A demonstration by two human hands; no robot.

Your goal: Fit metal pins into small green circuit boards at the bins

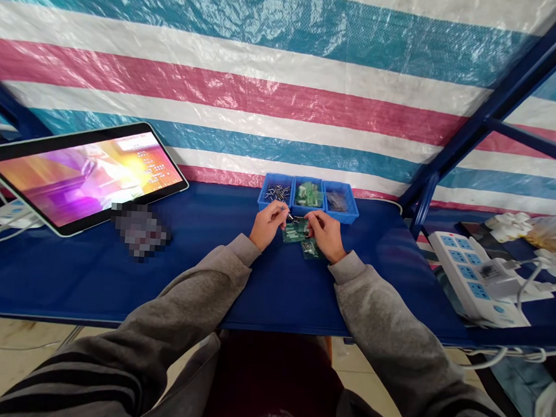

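Just in front of the bins, my left hand (268, 224) is closed in a pinch over the upper left edge of a green circuit board (294, 233). A tiny dark and silvery part shows at those fingertips, too small to name. On the other side, my right hand (327, 235) is also closed, its fingertips pressed together at the board's upper right edge. What the right fingers pinch is hidden. Partly beneath that hand lies a second green circuit board (310, 249) with small components on it.
Blue bins stand behind my hands: one of small dark cylindrical parts (278, 193), one of green boards (309, 194), one of thin greyish parts (338, 202). A lit screen (94, 173) and a blurred item (143, 232) are left; a power strip (468, 272) is right.
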